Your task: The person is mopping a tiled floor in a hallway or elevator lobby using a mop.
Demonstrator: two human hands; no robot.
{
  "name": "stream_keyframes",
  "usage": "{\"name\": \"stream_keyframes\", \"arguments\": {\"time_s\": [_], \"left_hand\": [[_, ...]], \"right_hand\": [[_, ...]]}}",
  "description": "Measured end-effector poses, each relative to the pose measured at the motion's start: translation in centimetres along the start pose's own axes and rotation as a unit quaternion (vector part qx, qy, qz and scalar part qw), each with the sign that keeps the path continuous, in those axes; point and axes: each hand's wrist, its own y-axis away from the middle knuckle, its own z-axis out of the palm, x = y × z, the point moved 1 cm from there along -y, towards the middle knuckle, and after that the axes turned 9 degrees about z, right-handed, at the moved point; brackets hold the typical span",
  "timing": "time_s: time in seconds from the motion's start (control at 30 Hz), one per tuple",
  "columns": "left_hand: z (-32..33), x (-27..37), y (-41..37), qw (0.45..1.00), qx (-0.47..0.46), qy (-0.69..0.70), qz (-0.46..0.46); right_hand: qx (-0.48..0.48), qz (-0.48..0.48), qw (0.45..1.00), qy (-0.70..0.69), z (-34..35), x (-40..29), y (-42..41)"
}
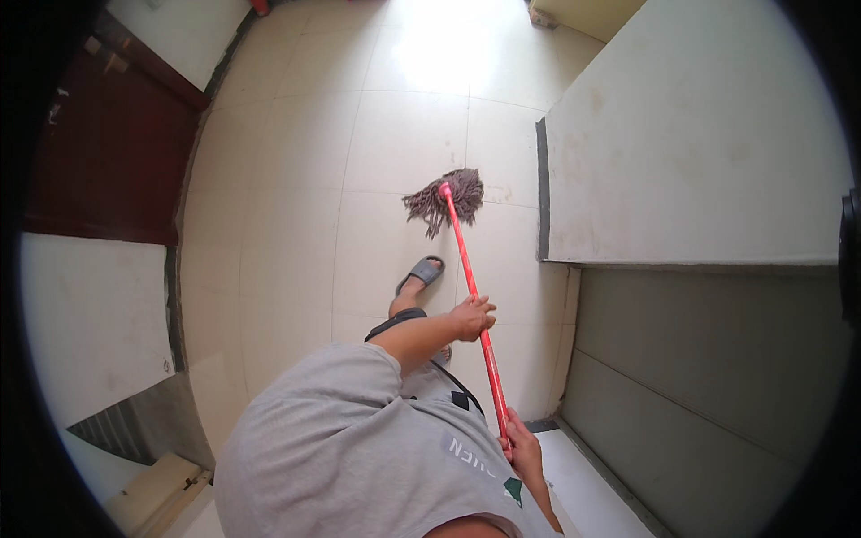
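A string mop with a red handle [461, 250] slants across the view from beside my body to the floor ahead. Its grey-brown strand head [456, 191] lies spread on the pale tiles, joined to the handle by a pink socket [444, 189]. Around the middle of the handle, my left hand [474, 317] has a grip, some of its fingers extended. My right hand [521, 440] grasps the handle near its upper end, close to my grey shirt. Brownish marks [499, 194] show on the tiles just right of the strands.
The tiled floor [289, 161] runs ahead between walls. On the right, a white wall [672, 161] juts out near the mop, with a grey panel [686, 350] behind it. A dark red door [114, 148] stands left. My foot wears a grey slide sandal [425, 271] below the mop head.
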Motion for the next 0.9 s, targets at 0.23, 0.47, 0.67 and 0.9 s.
{"name": "stream_keyframes", "arguments": {"time_s": [0.23,0.47,0.67,0.9], "left_hand": [[-11.9,-16.3,-5.9,0.995,0.001,-0.071,-0.07],[-22.3,-26.6,-9.7,0.985,-0.035,-0.131,-0.107],[-11.2,-19.0,-6.1,0.99,-0.093,-0.106,0.016],[-1.0,0.3,1.5,0.955,-0.258,0.041,0.14]], "right_hand": [[-0.104,0.064,0.99,-0.067,11.5,-15.7,-6.9],[-0.06,0.01,0.998,-0.017,19.0,-24.5,-14.5],[0.04,0.006,0.998,0.05,12.7,-13.0,-10.5],[0.233,-0.043,0.947,0.217,3.8,6.7,2.2]]}}
